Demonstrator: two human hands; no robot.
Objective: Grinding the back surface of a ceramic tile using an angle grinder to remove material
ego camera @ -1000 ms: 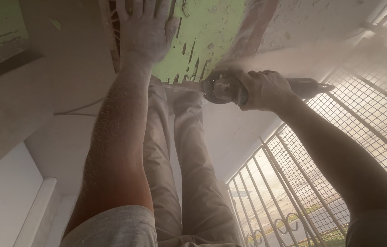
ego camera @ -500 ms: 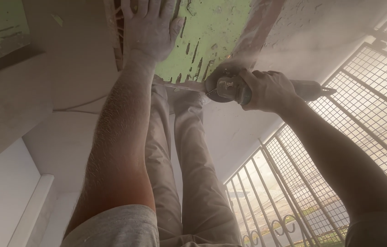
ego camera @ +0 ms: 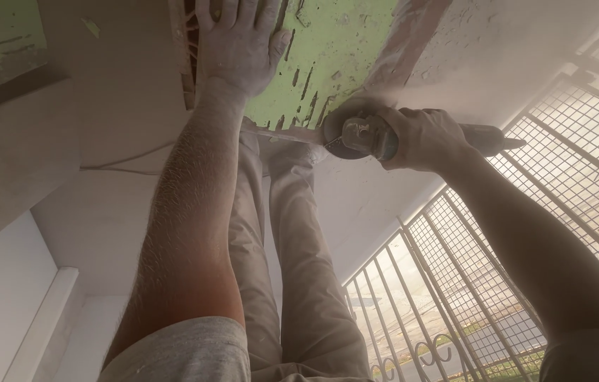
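On the green panel [ego camera: 342, 49], the fingers of the left hand [ego camera: 239, 46] lie spread wide and flat, palm pressed to the painted face, gripping nothing. From there the left forearm runs straight back toward the camera, dusted pale and hairy, ending in a grey sleeve. The panel is flat and stiff, its green paint flaked and scored with short dark chips, its near edge a bare pale strip. At that edge, the fingers of the right hand [ego camera: 427, 138] are wrapped tightly round the body of a grinder [ego camera: 377, 136], whose round disc meets the panel's lower edge just beside the left wrist. A haze of fine dust hangs around the disc. The right arm stretches out, slightly bent. Beyond it stands a metal mesh railing [ego camera: 511, 247]. Dusty trouser legs [ego camera: 292, 247] hang between the arms.
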